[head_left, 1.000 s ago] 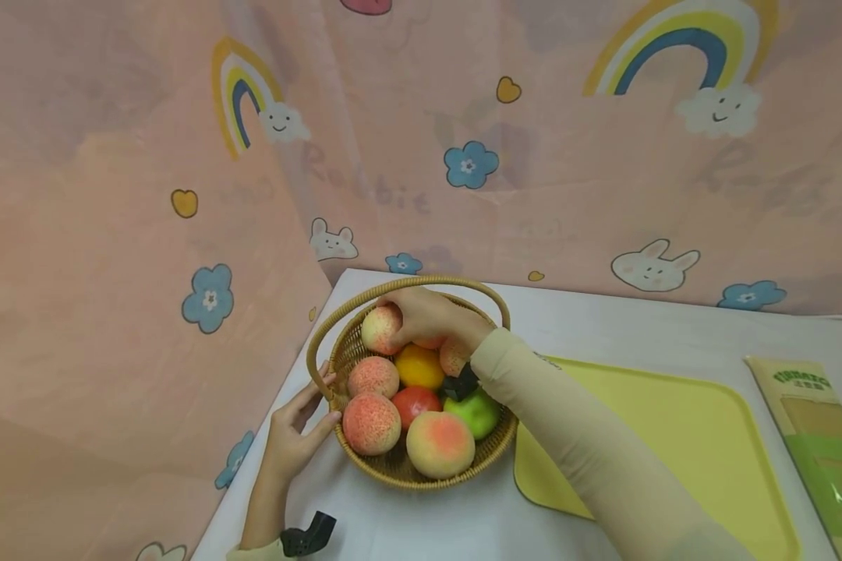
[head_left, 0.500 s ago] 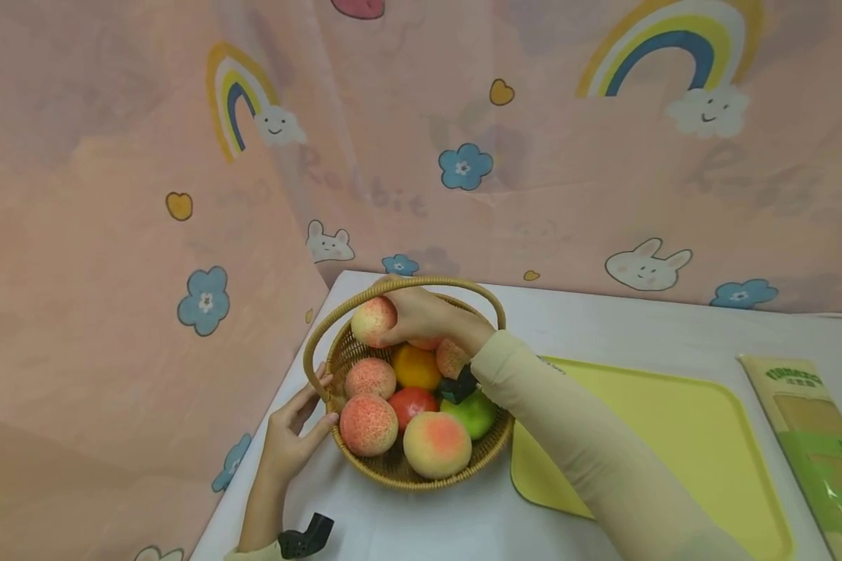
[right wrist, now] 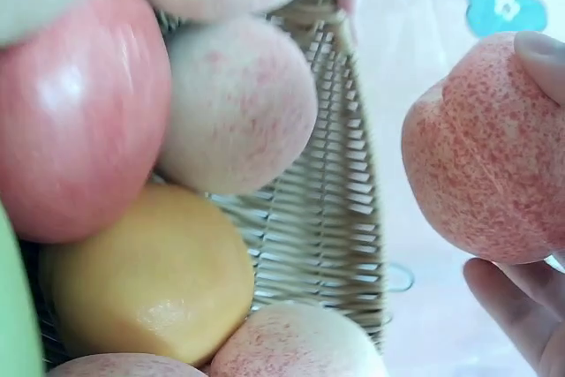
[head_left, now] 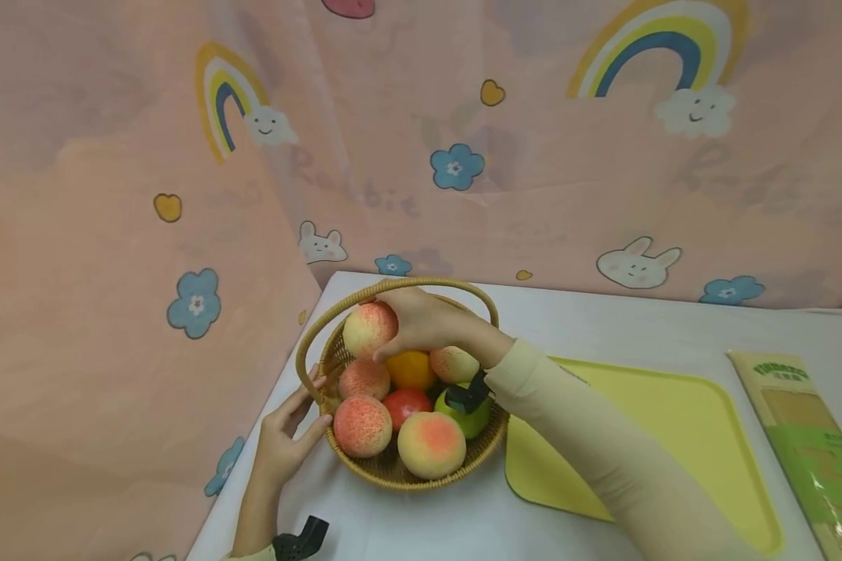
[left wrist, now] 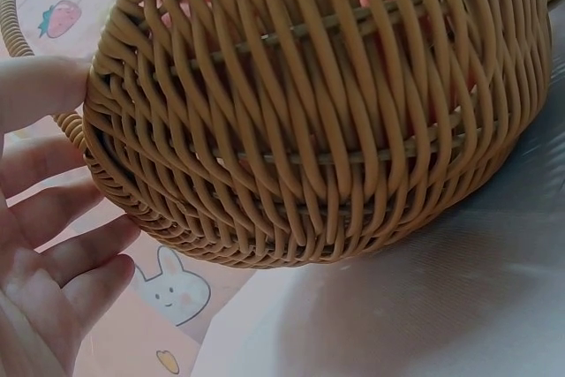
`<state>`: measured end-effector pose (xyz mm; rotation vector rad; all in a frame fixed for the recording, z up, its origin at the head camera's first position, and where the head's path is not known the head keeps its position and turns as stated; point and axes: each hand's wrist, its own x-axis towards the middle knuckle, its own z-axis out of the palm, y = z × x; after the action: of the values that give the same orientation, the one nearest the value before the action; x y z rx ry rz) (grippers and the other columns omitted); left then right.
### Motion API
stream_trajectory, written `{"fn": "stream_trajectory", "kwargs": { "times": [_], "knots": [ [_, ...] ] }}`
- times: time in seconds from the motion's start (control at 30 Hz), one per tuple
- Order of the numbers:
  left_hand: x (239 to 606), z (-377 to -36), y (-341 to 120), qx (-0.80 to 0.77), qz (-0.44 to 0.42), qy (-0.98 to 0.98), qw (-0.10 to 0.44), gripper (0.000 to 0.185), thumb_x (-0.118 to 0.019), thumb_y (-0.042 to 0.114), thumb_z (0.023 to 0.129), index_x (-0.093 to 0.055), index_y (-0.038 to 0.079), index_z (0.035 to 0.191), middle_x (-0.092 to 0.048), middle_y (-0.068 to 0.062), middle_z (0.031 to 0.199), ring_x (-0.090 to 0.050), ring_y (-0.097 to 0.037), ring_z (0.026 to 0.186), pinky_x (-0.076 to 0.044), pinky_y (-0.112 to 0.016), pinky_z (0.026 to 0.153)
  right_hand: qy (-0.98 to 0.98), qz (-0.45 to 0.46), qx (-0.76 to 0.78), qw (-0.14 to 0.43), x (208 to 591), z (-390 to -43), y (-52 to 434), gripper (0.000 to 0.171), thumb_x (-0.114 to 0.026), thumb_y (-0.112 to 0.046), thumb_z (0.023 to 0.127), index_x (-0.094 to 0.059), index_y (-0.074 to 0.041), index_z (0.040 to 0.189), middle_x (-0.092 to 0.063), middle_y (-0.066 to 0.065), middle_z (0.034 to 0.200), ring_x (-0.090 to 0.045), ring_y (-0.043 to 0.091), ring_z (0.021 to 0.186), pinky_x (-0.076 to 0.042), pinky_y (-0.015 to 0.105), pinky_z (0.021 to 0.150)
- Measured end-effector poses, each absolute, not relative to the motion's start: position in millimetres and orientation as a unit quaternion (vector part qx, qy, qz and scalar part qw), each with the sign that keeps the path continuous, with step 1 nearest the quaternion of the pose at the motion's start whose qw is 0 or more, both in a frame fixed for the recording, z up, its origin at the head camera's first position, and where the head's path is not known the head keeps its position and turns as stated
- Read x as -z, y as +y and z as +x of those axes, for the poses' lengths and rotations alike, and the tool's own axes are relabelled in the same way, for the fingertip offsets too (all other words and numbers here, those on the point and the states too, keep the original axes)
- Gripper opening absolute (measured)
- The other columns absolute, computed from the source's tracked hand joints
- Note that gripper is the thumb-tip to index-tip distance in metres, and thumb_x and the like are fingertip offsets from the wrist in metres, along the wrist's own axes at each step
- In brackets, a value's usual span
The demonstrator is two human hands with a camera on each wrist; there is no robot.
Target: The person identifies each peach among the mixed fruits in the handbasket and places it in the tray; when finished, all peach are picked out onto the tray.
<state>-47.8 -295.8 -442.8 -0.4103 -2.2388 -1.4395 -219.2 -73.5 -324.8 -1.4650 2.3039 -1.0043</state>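
Faint "Rabbit" on backdrop (head_left: 365, 191)

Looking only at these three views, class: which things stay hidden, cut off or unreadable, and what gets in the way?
- Head view: the right hand hides the far fruit; the basket wall hides what lies beneath the top layer.
- Head view: the packet is cut by the frame edge, its print too small to read.
- Left wrist view: the weave hides the fruit; the left hand is cut off.
- Right wrist view: the held peach runs past the edge.

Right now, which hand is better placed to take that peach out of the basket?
Right. The right hand already grips the peach at the far rim, raised above the other fruit. The left hand rests against the basket wall, steadying it.
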Motion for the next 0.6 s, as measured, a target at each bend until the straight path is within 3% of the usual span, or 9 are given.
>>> {"fn": "stream_trajectory", "kwargs": {
  "times": [0.37,0.6],
  "knots": [
    [442.8,-48.8,-295.0,0.522,-0.155,-0.809,0.222,0.051,-0.062,-0.018,0.077,-0.052,-0.012,0.127,-0.039,-0.031,0.142,-0.042,-0.011,0.135,-0.038,-0.017,0.106,0.769,-0.515,0.373,0.063,321.0,-175.9,-22.4,0.072,-0.086,-0.034,0.067,-0.056,-0.013,0.128,-0.051,0.000,0.129,-0.052,0.015,0.113,-0.053,0.029,0.088],
    [442.1,-47.3,-294.8,0.522,-0.157,-0.807,0.227,0.052,-0.062,-0.020,0.076,-0.051,-0.014,0.126,-0.039,-0.033,0.141,-0.042,-0.011,0.135,-0.038,-0.017,0.106,0.765,-0.471,0.438,0.029,327.0,-154.9,23.1,0.084,-0.089,-0.027,0.062,-0.050,-0.012,0.135,-0.050,0.003,0.137,-0.044,0.022,0.128,-0.052,0.041,0.095]
  ]
}}
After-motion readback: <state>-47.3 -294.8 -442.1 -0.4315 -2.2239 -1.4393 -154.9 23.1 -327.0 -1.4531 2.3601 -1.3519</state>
